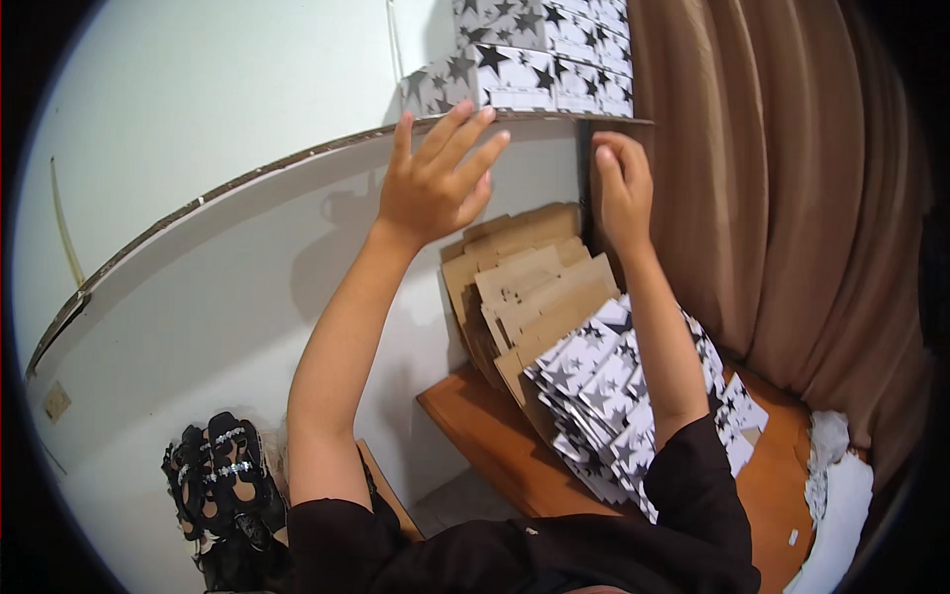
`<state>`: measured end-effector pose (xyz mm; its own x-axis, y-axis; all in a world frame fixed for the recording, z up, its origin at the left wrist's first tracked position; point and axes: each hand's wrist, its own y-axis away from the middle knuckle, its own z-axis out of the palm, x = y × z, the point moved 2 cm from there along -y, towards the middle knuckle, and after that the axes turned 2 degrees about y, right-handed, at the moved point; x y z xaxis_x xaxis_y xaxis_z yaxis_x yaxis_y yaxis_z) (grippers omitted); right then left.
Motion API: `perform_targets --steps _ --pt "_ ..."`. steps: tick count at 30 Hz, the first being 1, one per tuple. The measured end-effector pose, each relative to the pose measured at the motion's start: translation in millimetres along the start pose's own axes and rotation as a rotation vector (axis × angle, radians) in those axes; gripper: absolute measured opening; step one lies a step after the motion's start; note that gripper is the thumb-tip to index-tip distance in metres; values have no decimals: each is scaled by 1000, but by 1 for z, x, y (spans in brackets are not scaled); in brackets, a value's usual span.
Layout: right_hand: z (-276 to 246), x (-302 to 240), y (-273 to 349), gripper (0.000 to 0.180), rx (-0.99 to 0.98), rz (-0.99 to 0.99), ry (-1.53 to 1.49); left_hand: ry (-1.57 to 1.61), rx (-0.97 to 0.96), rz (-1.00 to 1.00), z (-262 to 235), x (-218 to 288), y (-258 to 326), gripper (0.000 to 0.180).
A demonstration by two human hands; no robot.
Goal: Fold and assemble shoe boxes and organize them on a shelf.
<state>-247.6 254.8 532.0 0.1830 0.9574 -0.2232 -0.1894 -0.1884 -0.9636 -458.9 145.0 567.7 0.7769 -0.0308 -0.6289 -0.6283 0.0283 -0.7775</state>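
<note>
Both my arms reach up toward a wall shelf (297, 156). My left hand (430, 183) is open just in front of the shelf edge, its fingers spread and nothing in it. Behind its fingertips stands a stack of white boxes with black stars (515, 77) on the shelf. To the right, below the shelf's end, my right hand (625, 188) is raised by the brown curtain. Its fingers are loosely bent, with the thumb a little apart, and no object shows in it.
Below, an orange-brown wooden table (475, 426) bears flat brown cardboard pieces (539, 287) leaning on the wall and a pile of star-printed cardboard (604, 396). A brown curtain (772, 178) hangs at right. Black sandals (233, 465) are lower left; white crumpled material (836, 505) lies lower right.
</note>
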Motion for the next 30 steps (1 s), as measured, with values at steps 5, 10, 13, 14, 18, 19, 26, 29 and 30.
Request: perform_targets --steps 5,10,13,14,18,19,26,29,30 --pt "-57 -9 109 17 -72 142 52 210 -12 -41 -24 89 57 34" --pt "-130 -10 245 19 -156 504 166 667 -174 -402 -53 204 140 30" --pt "-189 -15 327 25 -215 686 337 839 -201 -716 -56 289 176 27" --pt "-212 -18 350 29 -253 754 440 933 -259 -776 -57 319 182 27" --pt "-277 -32 426 59 -530 945 828 1118 -576 -723 -68 426 207 49" --pt "-292 -38 439 62 -552 971 821 1140 -576 -716 -72 443 208 49" --pt "-315 -61 469 62 -493 951 1098 1138 -918 -417 -74 504 204 62" --pt "-361 -30 484 57 -460 1242 836 1156 -940 -327 -72 530 195 63" --pt "-370 -28 484 56 -467 1196 905 1160 -954 -317 -72 540 196 63"
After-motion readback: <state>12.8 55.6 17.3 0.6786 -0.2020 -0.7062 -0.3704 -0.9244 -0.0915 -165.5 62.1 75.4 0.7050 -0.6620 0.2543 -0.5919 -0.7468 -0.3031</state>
